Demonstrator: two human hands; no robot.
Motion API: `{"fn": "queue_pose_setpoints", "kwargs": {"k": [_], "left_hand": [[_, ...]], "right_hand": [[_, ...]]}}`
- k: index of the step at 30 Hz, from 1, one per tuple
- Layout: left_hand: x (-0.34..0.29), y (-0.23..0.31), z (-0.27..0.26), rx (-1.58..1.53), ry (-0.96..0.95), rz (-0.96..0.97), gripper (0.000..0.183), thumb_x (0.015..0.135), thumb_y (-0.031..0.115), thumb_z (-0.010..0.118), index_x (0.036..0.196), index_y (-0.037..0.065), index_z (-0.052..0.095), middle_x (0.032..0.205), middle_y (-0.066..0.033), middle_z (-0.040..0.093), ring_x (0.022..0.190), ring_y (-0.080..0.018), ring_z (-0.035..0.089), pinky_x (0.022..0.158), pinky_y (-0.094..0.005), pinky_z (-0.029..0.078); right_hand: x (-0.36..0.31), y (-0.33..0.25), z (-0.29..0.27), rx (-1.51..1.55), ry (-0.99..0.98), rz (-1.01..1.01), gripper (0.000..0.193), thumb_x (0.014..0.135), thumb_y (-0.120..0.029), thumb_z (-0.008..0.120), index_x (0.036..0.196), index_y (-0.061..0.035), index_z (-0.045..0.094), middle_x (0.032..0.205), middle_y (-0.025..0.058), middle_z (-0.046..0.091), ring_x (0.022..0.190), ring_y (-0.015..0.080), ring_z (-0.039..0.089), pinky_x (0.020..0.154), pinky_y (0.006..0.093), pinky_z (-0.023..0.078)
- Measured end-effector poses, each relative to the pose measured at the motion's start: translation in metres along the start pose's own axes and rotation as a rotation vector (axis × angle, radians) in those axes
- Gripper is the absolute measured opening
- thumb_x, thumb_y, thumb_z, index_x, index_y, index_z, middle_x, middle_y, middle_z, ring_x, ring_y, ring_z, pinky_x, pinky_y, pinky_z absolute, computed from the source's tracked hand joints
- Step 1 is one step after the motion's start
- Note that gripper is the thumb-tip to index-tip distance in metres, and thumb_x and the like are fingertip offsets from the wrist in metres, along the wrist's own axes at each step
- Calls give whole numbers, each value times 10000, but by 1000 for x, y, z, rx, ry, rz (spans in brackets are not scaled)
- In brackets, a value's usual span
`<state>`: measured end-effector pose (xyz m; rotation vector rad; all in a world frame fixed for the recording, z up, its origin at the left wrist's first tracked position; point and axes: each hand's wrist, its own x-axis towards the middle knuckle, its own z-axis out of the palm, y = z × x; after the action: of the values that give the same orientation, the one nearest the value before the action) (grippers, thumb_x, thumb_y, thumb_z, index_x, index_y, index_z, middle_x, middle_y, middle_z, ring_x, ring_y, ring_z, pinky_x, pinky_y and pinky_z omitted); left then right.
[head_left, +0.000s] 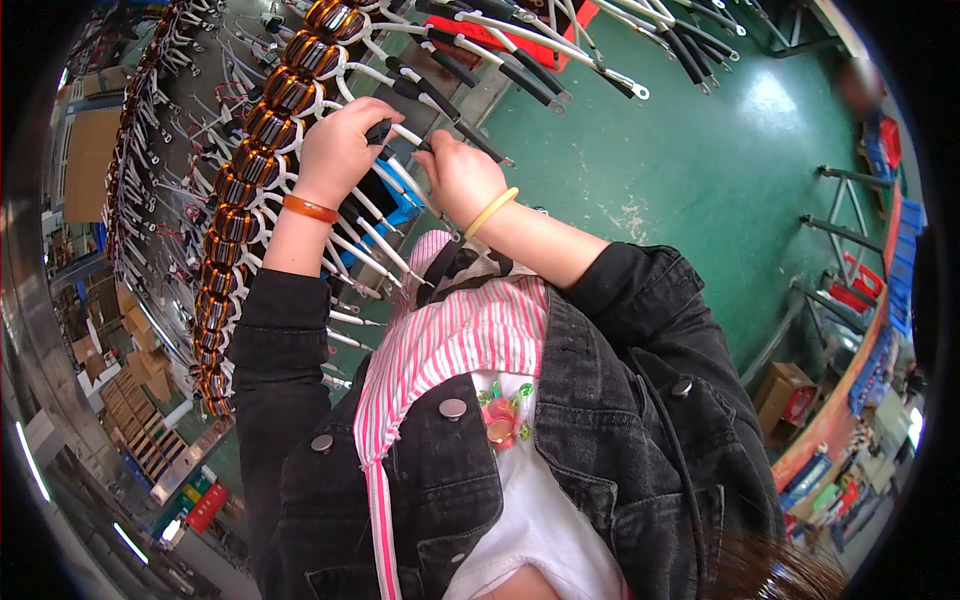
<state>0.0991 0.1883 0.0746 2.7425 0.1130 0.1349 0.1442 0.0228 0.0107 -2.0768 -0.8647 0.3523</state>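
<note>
Beside a long row of coils (255, 165), wound in copper-coloured wire and tied with white, 2 bare hands work close together on 1 white lead (406, 134). The left hand (343, 148) is on the coil side, its thumb and fingers closed on a short black sleeve (378, 131) at the lead's near end. The right hand (462, 178) is just beside it, fingers curled in and fingertips gripping the lead's other part, where a bit of black shows; its exact hold is partly hidden by the hand itself. The lead spans the gap between the 2 hands.

An orange bracelet (310, 208) circles the left wrist, a yellow band (492, 213) the right. Below the hands, more white leads (372, 243) slant from the coils toward the striped apron (460, 325), worn over a black jacket (640, 345). Behind these leads is a blue bin (402, 211). Farther up, black-sleeved cables (528, 82) end in ring lugs (641, 91), some passing over a red tray (556, 50). Green floor (640, 180) spreads to the right; a 2nd coil row (130, 130) runs at left.
</note>
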Motion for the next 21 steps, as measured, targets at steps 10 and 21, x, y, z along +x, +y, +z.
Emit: {"fn": "queue_pose_setpoints", "kwargs": {"k": [10,21], "left_hand": [[-2,-2,1,11,-5,15,180,765,45,668,942,74,657,964,-65,657,900,-253,633,771,-306,508],[-3,3,-5,14,60,15,242,721,63,681,950,136,660,1015,-4,627,866,-244,628,703,-327,515]], "right_hand": [[19,4,2,441,-202,162,331,860,-313,579,880,16,611,838,233,619,800,399,593,725,428,462],[-12,3,-16,922,-292,451,287,859,-227,643,994,8,547,755,57,660,530,74,536,470,216,414]]}}
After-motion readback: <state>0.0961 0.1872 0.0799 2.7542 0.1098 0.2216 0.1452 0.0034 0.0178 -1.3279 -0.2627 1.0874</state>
